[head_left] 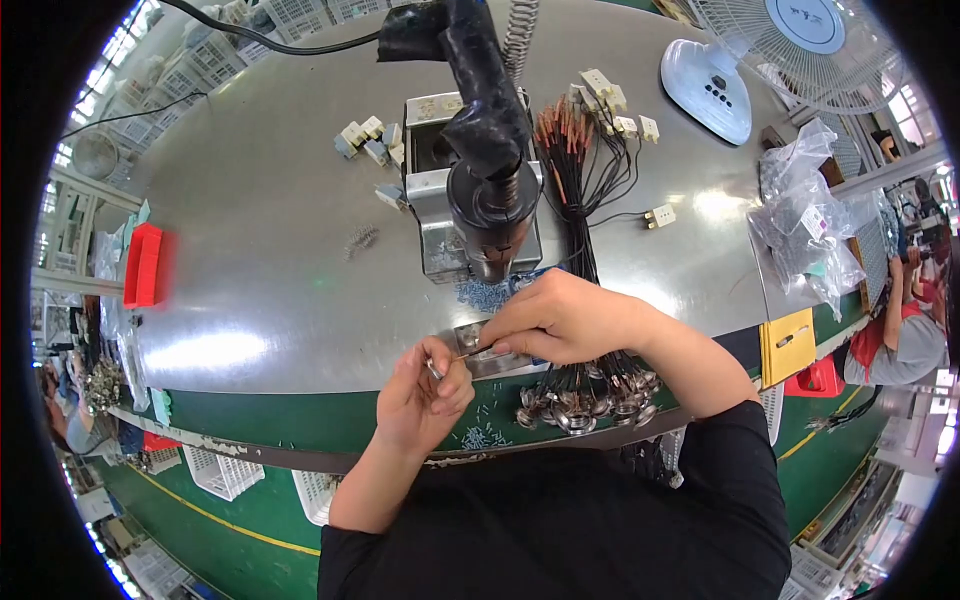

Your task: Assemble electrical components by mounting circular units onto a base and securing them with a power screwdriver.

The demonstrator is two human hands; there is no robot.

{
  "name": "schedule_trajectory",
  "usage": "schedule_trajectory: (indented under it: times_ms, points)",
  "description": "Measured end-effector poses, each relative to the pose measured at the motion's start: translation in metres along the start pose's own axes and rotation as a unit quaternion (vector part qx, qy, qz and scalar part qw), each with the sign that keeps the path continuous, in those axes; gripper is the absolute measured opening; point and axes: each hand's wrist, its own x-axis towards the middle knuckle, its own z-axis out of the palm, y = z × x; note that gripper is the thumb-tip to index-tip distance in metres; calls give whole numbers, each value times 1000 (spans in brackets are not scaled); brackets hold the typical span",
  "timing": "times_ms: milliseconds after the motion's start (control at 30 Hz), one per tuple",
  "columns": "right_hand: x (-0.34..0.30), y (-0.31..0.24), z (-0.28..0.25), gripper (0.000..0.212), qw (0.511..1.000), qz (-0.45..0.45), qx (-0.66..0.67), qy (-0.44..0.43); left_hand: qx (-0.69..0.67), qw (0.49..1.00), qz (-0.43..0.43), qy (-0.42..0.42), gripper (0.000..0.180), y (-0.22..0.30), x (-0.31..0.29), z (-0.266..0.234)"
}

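My left hand is closed, its fingertips pinching a small shiny metal part. Facing it, my right hand has thumb and forefinger pressed on a thin dark wire, whose end points at the left hand. Both hands are over a small metal block near the table's front edge. Just beyond them lie small blue pieces. Under my right forearm passes a bundle of black wires; its round shiny metal ends gather at the front edge.
A dark cylindrical tool hangs over a metal fixture. Pale connectors lie right of it, more at its left. Small bluish pieces are scattered on the green edge. A fan, plastic bags and a red bin stand farther out.
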Motion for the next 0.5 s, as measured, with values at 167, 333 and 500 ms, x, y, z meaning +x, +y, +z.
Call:
schedule_trajectory:
  times_ms: [167, 333, 500]
  points:
    - [-5, 10, 6, 20, 999, 23, 45, -21, 332, 941, 52, 37, 36, 5, 2, 1]
    - [2, 3, 5, 17, 999, 29, 27, -21, 515, 852, 56, 68, 25, 19, -1, 4]
    - [4, -5, 16, 17, 995, -10, -92, 38, 478, 875, -2, 74, 14, 23, 7, 17]
